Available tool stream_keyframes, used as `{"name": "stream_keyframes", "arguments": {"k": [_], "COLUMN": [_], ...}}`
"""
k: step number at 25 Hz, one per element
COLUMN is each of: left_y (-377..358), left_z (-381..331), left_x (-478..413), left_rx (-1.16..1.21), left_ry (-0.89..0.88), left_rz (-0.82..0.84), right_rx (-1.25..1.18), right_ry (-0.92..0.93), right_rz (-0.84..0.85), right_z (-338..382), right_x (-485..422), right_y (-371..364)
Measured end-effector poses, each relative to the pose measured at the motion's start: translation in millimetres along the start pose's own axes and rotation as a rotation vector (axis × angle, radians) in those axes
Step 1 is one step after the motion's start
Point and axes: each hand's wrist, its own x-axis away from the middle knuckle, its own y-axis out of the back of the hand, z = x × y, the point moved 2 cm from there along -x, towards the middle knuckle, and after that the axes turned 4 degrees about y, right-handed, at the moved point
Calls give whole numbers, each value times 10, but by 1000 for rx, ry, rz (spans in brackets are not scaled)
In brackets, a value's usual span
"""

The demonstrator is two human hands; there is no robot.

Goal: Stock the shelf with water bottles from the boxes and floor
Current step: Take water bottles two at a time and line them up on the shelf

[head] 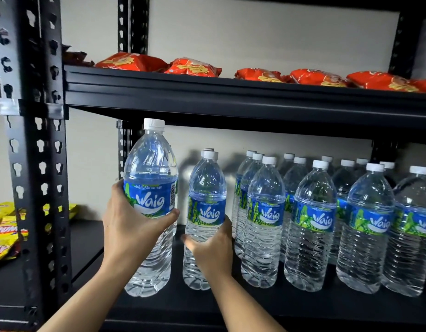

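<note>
My left hand (133, 226) grips a large clear water bottle (151, 168) with a blue label and white cap, held upright at the left end of the black lower shelf (231, 305). My right hand (213, 250) wraps the lower body of a second bottle (206, 188) that stands on the shelf just to the right. Several more of the same bottles (312, 226) stand in rows across the shelf to the right edge.
The shelf above (231, 94) carries several red snack bags (192, 67). A black slotted upright post (43, 164) stands at the left. Yellow snack packs (3, 231) lie on the neighbouring shelf at the far left.
</note>
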Motion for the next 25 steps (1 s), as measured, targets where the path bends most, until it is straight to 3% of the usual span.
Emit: {"name": "stream_keyframes", "arguments": {"k": [4, 10, 16, 25], "left_y": [-32, -64, -86, -40], "left_z": [-31, -14, 12, 27], "left_x": [30, 39, 49, 11], "left_rx": [12, -8, -7, -8], "left_ry": [4, 5, -2, -19], "left_rz": [9, 17, 15, 22], "right_rx": [-86, -123, -96, -97], "right_ry": [-82, -123, -132, -225], "right_rz": [24, 199, 83, 120], "right_z": [-114, -273, -294, -353], "right_x": [57, 52, 59, 57], "right_y": [-38, -10, -100, -191]}}
